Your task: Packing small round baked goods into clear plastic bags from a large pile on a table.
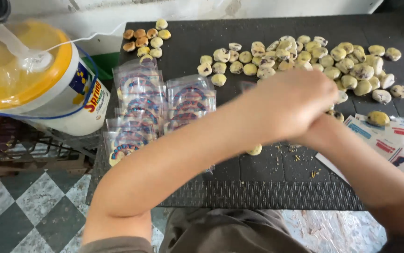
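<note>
Pale cookies lie beyond the left hand, crossed over the right (grips unclear).

A single head-worn camera is looking steeply down from above the person's own chest, facing forward across the dark desk. It is sitting close, so both forearms are filling the lower frame, while the checkered floor is showing at the lower left
</note>
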